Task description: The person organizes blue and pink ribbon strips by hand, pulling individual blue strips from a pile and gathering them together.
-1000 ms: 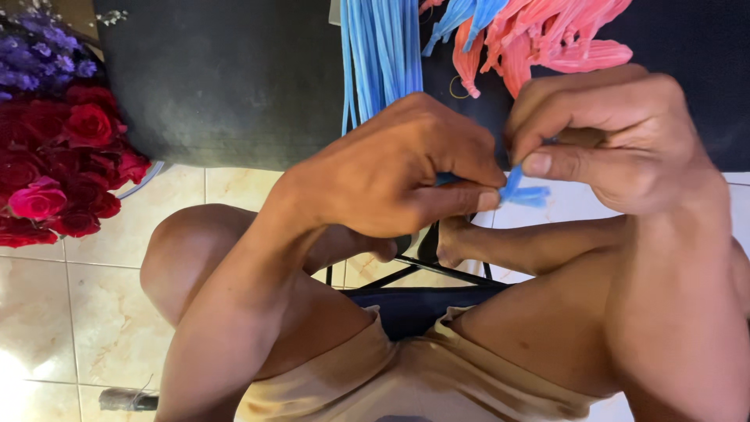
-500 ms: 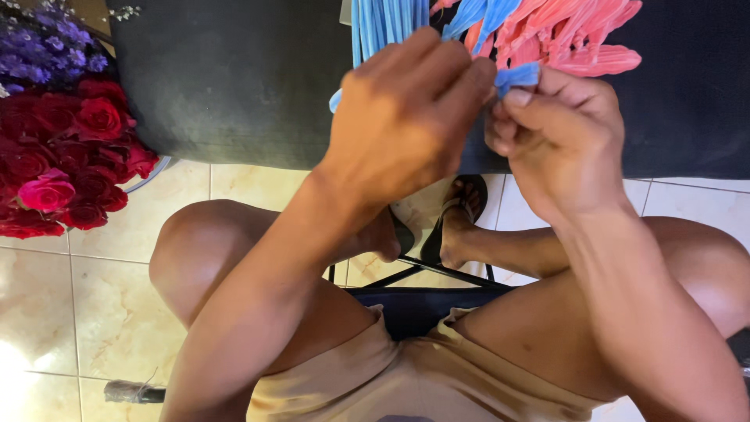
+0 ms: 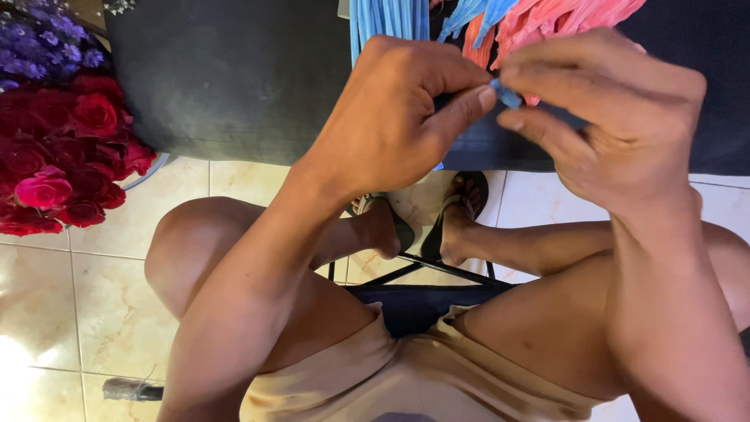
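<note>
My left hand (image 3: 398,117) and my right hand (image 3: 617,117) meet in front of me, fingertips pinched together on a small blue strip (image 3: 506,94). Most of the strip is hidden between the fingers. Just beyond the hands lie a bundle of blue strips (image 3: 387,23) and a pile of pink strips (image 3: 562,19) on a dark mat (image 3: 234,78). I sit on a stool with both knees spread below the hands.
A bunch of red roses (image 3: 62,156) with purple flowers (image 3: 47,51) above it stands at the left on the beige tiled floor (image 3: 62,305). My sandalled feet (image 3: 437,223) rest by the black stool frame (image 3: 422,270).
Both hands have drifted slightly and come closer to the camera while still working the blue strip; the view shifted a little, showing the feet more clearly.
</note>
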